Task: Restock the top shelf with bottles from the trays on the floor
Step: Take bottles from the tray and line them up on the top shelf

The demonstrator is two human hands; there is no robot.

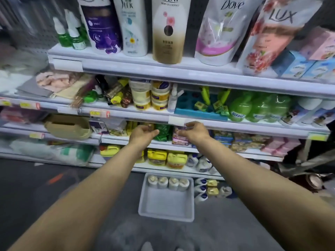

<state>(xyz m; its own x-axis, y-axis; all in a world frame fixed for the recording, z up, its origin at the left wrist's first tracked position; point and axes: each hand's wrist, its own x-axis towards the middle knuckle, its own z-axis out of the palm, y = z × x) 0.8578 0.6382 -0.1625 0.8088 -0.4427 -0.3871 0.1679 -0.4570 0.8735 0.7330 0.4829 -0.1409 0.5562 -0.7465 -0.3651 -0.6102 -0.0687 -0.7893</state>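
**Inspector:** Both arms are stretched forward at mid-frame. The left hand (143, 134) has its fingers curled in front of the third shelf down; whether it pinches anything cannot be told. The right hand (194, 132) is likewise curled just beside a pink packet (178, 137), contact uncertain.

**Clerk:** And the stock?

**Inspector:** A grey tray (165, 201) sits on the floor at lower centre, with four white bottles (168, 183) in a row along its far wall; the rest of it is bare. More bottles (211, 190) stand just right of it. The top shelf (181, 67), across the upper frame, holds an Olay bottle (169, 29) and Dove and Lux pouches.

**Clerk:** The step in hand?

**Inspector:** By judgement, between placements: neither hand is seen carrying a bottle. The next move calls for bending to the tray, gripping a bottle upright, and lifting it to a gap on the top shelf.
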